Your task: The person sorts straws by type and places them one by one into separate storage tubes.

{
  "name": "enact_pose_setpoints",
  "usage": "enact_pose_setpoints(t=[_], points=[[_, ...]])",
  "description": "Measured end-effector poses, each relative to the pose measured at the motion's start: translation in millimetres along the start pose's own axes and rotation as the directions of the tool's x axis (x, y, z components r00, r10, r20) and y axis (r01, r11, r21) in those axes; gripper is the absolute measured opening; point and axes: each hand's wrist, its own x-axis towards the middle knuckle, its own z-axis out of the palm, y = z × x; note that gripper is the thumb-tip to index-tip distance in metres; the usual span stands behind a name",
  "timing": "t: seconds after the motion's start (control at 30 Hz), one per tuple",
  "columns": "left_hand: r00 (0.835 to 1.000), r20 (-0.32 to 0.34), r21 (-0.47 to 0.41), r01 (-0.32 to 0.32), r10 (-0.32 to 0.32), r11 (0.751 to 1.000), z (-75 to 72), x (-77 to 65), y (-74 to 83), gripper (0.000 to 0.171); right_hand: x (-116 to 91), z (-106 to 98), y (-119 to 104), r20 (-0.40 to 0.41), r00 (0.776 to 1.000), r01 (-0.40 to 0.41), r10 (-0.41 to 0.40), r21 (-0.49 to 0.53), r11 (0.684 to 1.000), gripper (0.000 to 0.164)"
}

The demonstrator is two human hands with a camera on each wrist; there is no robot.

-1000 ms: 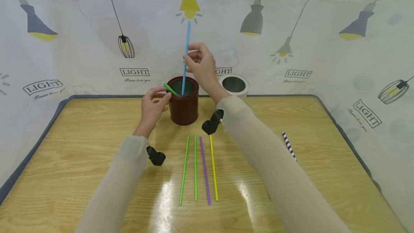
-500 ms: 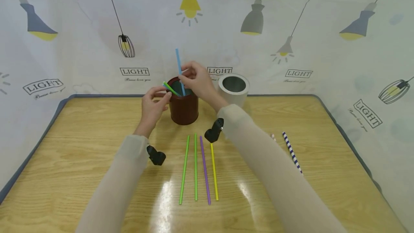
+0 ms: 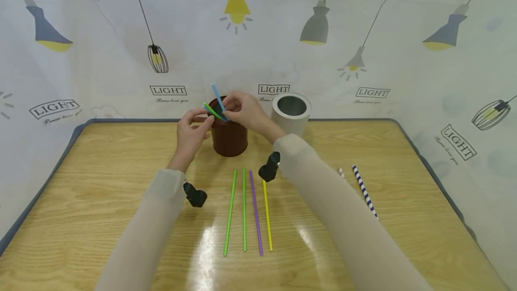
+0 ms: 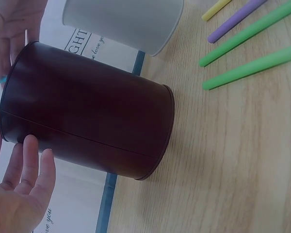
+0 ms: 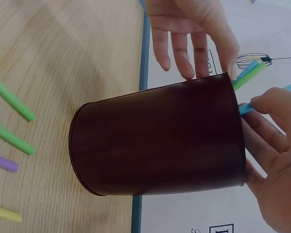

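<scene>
A dark reddish-brown cylindrical container [image 3: 230,140] stands upright at the back of the table. My right hand [image 3: 247,113] pinches a light blue straw [image 3: 216,94] between thumb and fingers. The straw leans left over the opening with its lower part inside. At the container's left rim, my left hand [image 3: 190,136] grips with thumb and index finger, its other fingers lying along the outer wall in the left wrist view. A green straw [image 5: 254,76] and another blue straw [image 5: 246,71] stick out over that rim, beside the left thumb.
A white cylindrical container [image 3: 287,124] stands right of the brown one. In front lie two green straws [image 3: 244,210], a purple straw [image 3: 256,212] and a yellow straw [image 3: 268,214]. To the right are a blue-and-white striped straw [image 3: 365,192] and a pink striped one [image 3: 341,172], partly behind the right sleeve.
My right hand has moved down and brought the blue straw deeper into the brown container, its top now tilting left. The left hand has stayed at the rim.
</scene>
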Motion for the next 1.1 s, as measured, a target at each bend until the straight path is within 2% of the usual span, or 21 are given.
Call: enact_pose_setpoints(t=[0.3, 0.67, 0.8, 0.9, 1.03, 1.1], points=[[1.0, 0.007, 0.011, 0.0, -0.001, 1.0, 0.5, -0.7, 0.9, 0.031, -3, 4, 3, 0.064, 0.998, 0.007, 0.001, -0.125, 0.992, 0.01], [1.0, 0.014, 0.013, -0.001, 0.0, 1.0, 0.3, -1.9, 2.6, 0.034, -6, 4, 2, 0.083, 0.997, 0.002, 0.01, -0.134, 0.991, 0.011], [1.0, 0.023, 0.006, 0.009, -0.009, 1.0, 0.3, -7.2, 13.3, 0.034, -6, 4, 2, 0.082, 0.997, 0.004, 0.006, -0.127, 0.992, 0.011], [1.0, 0.022, 0.008, 0.004, -0.004, 1.0, 0.4, -6.6, 12.3, 0.034, -6, 4, 2, 0.079, 0.997, 0.004, 0.007, -0.134, 0.991, 0.012], [1.0, 0.011, 0.015, -0.019, 0.019, 1.0, 0.4, -0.8, 0.7, 0.035, -6, 3, 2, 0.076, 0.997, 0.006, 0.004, -0.136, 0.991, 0.012], [1.0, 0.007, 0.018, -0.028, 0.028, 0.999, 0.6, -0.5, 0.0, 0.035, -6, 2, 2, 0.072, 0.997, 0.01, 0.0, -0.135, 0.991, 0.012]])
